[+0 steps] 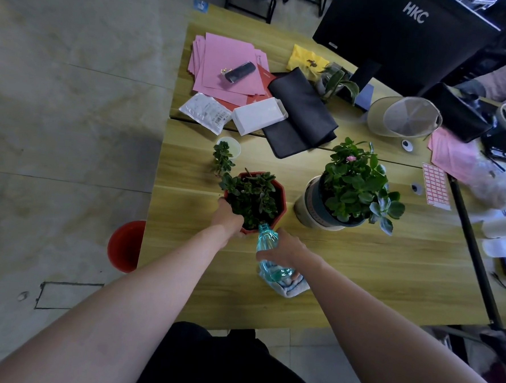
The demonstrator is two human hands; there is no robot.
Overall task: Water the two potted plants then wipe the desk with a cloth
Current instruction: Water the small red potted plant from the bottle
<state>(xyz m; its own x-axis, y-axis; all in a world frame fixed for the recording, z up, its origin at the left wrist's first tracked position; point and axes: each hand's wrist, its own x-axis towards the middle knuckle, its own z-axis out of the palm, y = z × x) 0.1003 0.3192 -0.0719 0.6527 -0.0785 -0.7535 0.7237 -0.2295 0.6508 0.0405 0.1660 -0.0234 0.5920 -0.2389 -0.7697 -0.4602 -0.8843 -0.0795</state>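
Observation:
A red octagonal pot [280,206] with a leafy green plant stands on the wooden desk [374,272]. My left hand [229,216] grips the pot's near left rim. My right hand [286,248] holds a clear blue plastic bottle [268,242], tilted so its open mouth points into the red pot. Under the bottle's base a folded light blue cloth [292,287] lies on the desk. To the right stands a white and grey pot [308,206] holding a larger plant with a pink flower.
A small plant in a pale cup [229,150] sits behind the red pot. Pink papers [227,62], a white box [258,114], a dark folded mat [304,114], a cap [404,117], a monitor [403,37] and a keyboard cover [435,186] fill the far desk. A red bucket [125,245] stands on the floor at left.

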